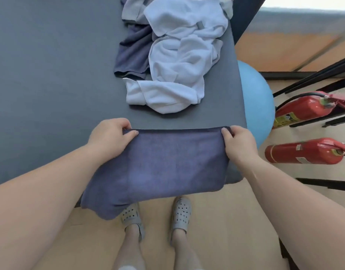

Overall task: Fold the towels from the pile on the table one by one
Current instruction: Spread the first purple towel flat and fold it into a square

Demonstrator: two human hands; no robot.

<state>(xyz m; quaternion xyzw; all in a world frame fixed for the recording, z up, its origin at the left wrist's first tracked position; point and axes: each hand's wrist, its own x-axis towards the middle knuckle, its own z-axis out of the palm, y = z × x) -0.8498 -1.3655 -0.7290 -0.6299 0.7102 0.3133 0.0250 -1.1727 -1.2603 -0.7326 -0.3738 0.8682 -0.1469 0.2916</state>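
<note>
Dark blue rectangular cloth towel (164, 164) stretched flat over near edge of grey table (51, 84), near portion hanging past edge above floor. Left hand (111, 133) pinches far left corner, thumb on top, fingers curled under. Right hand (238, 142) pinches far right corner likewise. Far edge of towel taut between hands. Pile of crumpled white, grey and dark blue towels (177, 55) lies farther back, right side of table, apart from held towel. Light blue ball (259, 102) and two red fire extinguishers (304, 152) on floor at right
</note>
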